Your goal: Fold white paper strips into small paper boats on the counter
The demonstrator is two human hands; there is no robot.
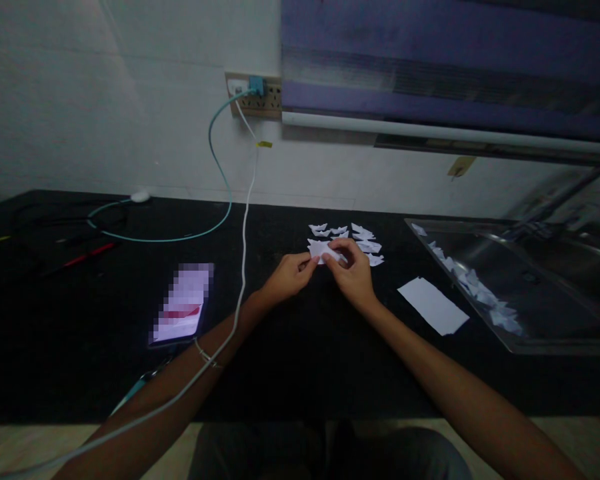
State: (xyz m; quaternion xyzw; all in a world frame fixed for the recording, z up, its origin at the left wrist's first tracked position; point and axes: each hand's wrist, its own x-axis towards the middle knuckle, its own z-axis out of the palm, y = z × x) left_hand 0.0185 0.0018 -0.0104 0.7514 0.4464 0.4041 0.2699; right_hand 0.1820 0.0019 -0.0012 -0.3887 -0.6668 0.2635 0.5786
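A small white piece of folded paper (323, 249) is held up between my two hands over the dark counter. My left hand (293, 275) pinches its left edge between thumb and fingers. On the other side, my right hand (353, 268) grips it with the thumb in front and the fingers curled over the top. Just behind it, several small folded paper boats (363, 233) stand in loose rows on the counter. A stack of white paper (433, 305) lies flat to the right of my right hand. My fingers hide part of the folds.
A steel sink (570, 287) is at the right, with many folded papers (480, 293) along its left rim. A lit phone (183, 303) lies left of my left arm. A white cable (243, 267) crosses over that arm from the wall socket (267, 100). A red pen-like object (90, 255) lies farther left.
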